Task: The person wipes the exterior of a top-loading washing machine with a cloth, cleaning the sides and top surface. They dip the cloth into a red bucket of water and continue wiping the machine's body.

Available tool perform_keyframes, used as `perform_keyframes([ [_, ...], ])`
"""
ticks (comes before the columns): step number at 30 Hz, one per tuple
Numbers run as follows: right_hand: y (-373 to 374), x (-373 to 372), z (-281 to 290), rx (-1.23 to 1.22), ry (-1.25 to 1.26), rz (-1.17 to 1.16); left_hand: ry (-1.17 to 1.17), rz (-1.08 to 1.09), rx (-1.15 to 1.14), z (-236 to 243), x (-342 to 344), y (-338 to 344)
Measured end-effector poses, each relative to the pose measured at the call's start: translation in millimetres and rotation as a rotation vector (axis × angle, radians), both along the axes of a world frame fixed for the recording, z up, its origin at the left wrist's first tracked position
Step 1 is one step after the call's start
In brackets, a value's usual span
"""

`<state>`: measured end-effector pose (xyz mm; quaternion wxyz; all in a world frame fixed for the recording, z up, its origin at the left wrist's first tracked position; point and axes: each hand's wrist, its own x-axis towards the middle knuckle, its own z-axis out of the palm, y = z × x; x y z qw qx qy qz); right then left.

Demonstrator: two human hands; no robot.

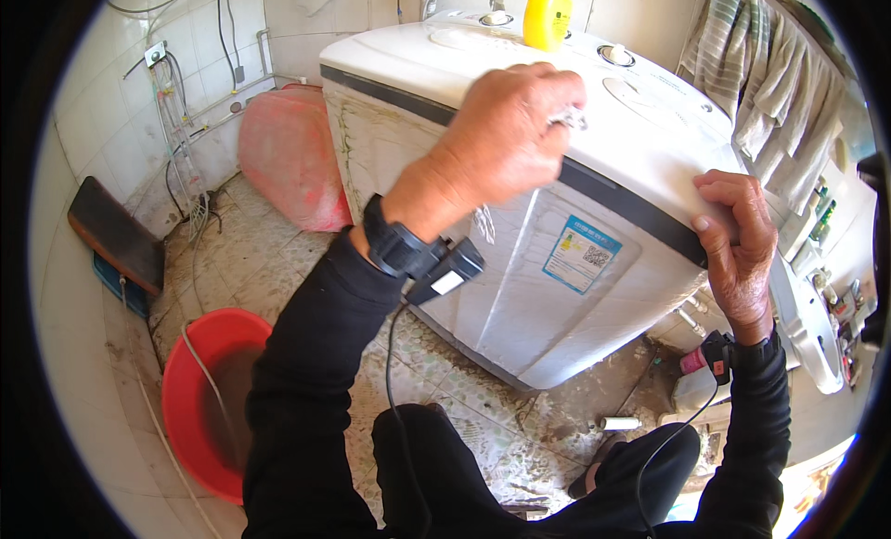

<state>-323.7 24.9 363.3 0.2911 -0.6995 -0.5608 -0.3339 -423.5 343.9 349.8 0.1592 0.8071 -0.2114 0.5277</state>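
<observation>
The left hand (506,135) is curled shut around a small shiny metal piece (570,119), too blurred to name, and presses it against the upper front edge of the white washing machine (520,279), just above its dark band. The right hand (738,247) clamps the machine's near right corner, fingers bent over the lid's edge; a yellow bottle (548,18) stands on the lid and a red basin (209,400) sits on the floor at the lower left
</observation>
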Motion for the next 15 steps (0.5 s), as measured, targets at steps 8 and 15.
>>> perform_keyframes([
  [8,1.7,2.6,-1.7,0.012,-0.008,-0.014,0.035,0.469,-0.272,-9.8,3.9,118.7],
  [15,-5.0,16.4,-6.4,0.011,-0.062,-0.023,-0.099,0.534,-0.569,-27.6,14.1,128.2],
])
